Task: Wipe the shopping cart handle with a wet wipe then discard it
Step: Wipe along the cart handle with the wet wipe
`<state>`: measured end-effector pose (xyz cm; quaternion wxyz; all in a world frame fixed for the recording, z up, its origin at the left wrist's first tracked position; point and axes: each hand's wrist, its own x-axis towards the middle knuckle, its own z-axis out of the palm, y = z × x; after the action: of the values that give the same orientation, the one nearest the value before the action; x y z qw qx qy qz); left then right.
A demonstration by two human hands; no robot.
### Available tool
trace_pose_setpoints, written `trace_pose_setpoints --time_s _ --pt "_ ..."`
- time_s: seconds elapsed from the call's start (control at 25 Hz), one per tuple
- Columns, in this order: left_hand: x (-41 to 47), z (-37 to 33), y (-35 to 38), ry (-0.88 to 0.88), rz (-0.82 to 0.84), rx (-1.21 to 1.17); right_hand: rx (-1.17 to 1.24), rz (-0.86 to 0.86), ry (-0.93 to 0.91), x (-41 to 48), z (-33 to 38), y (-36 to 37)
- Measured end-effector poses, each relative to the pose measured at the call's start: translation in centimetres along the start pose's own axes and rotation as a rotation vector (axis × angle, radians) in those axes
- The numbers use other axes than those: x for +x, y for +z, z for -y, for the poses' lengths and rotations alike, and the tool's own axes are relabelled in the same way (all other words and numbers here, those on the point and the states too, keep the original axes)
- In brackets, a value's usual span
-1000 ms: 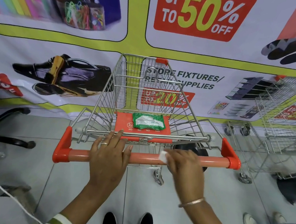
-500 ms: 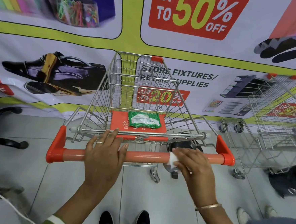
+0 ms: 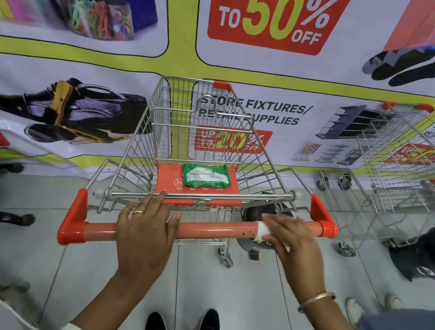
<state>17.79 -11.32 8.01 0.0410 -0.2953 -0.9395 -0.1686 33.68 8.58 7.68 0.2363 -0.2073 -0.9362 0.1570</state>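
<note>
Pale grey tiled floor point(image 3: 254, 291) in front of a printed sale banner point(image 3: 273, 19); a silver wire shopping cart point(image 3: 201, 127) stands square to you. Your left hand point(image 3: 146, 227) lies over the orange plastic cart handle point(image 3: 206, 231) left of centre, fingers curled forward across the bar, steadying it. Your right hand point(image 3: 293, 243) presses the small white wet wipe point(image 3: 263, 231) against the handle toward its right end, fingers extended over the wipe and not wrapped fully round the bar; only the wipe's edge shows beside your fingers. A green packet of wipes point(image 3: 205, 175) rests on the orange child-seat flap point(image 3: 166, 179) inside the cart.

Risks from here: the wipe is bunched small, so a long stroke may let it slip from under your fingers and fall to the floor. The cart is on castors; a hard sideways rub could roll it toward the second wire cart point(image 3: 405, 157) nearby if the steadying hand loosens. The stretch under your left hand and the orange end caps point(image 3: 73, 221) are likely to be missed. No bin is visible, so discarding will need a search.
</note>
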Motion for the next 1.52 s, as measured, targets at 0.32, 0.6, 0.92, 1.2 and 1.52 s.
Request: trace_pose_setpoints --time_s 0.32,0.6,0.92,1.2,1.52 --pt "0.0 0.0 0.1 0.011 -0.025 0.002 0.025 -0.071 0.015 -0.2 -0.5 0.7" --pt "0.1 0.3 0.2 0.024 -0.041 -0.006 0.044 0.008 -0.053 0.7 3.4 2.5" --pt "0.0 0.3 0.2 0.032 -0.044 -0.002 0.018 -0.037 0.028 0.4 3.5 2.4" --pt "0.0 0.4 0.2 0.027 -0.019 0.011 -0.014 0.051 -0.101 0.9 9.1 4.8" --pt "0.1 0.3 0.3 0.018 -0.020 0.012 -0.005 0.010 -0.093 0.7 5.8 3.2"
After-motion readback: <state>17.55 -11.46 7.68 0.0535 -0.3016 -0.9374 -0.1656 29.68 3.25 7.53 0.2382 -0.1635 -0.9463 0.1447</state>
